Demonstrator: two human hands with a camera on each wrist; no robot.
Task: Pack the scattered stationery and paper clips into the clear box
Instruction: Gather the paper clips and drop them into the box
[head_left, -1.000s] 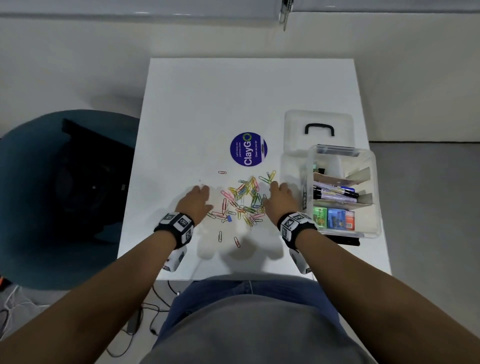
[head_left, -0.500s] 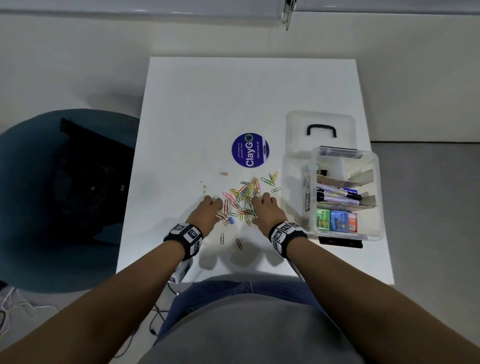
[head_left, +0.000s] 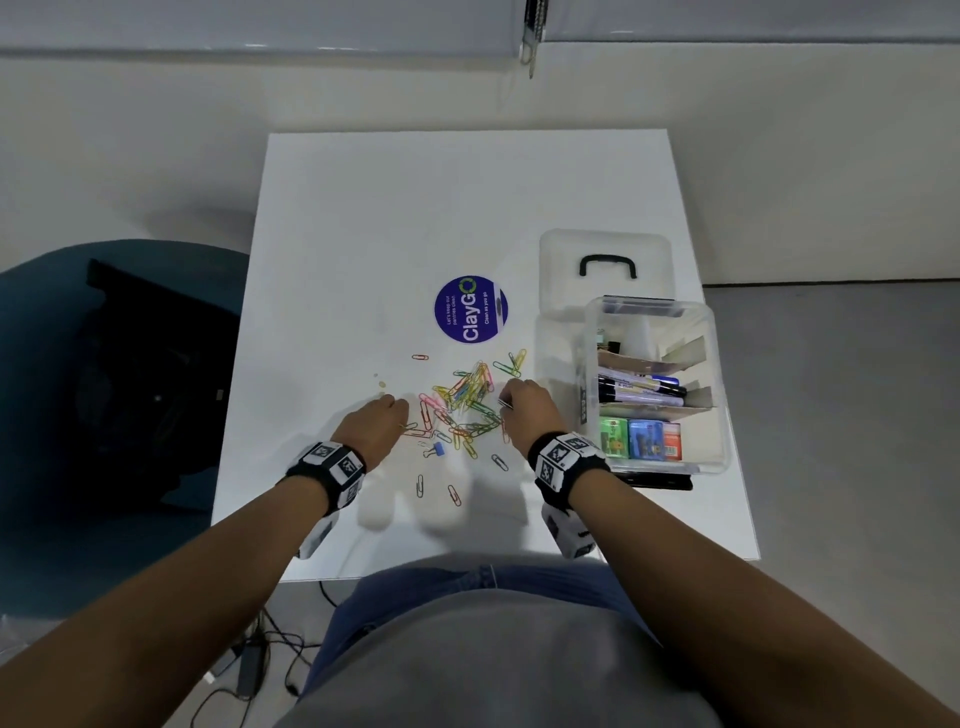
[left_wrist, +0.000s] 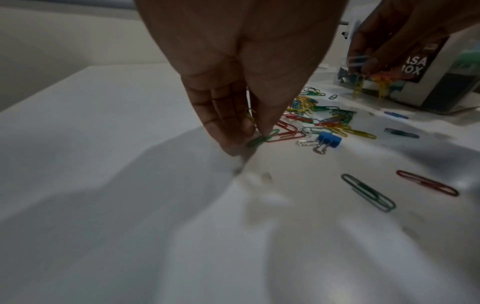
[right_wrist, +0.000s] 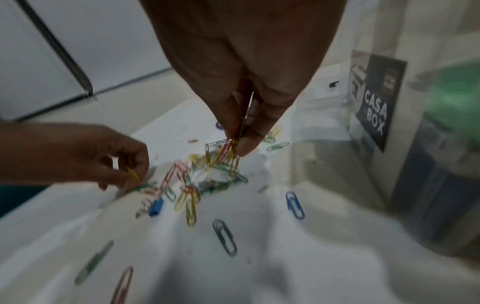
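Note:
A pile of coloured paper clips (head_left: 465, 402) lies on the white table (head_left: 467, 218) between my hands, with a small blue binder clip (head_left: 438, 449) at its near-left edge. My left hand (head_left: 382, 423) pinches a few clips (left_wrist: 255, 134) at the pile's left side. My right hand (head_left: 524, 410) pinches a bunch of clips (right_wrist: 228, 151) lifted off the pile's right side. The clear box (head_left: 719, 395) stands open just right of my right hand and holds markers (head_left: 641, 389) and small coloured packs (head_left: 641, 439).
The box's clear lid (head_left: 605, 270) with a black handle lies behind the box. A round purple sticker (head_left: 470, 309) sits behind the pile. Stray clips (head_left: 436, 486) lie near the table's front edge. A dark teal chair (head_left: 104, 415) stands left of the table.
Both hands swept inward to the pile, then drew slightly apart. Flat fingers have become pinches on clips, and the right hand has lifted its bunch.

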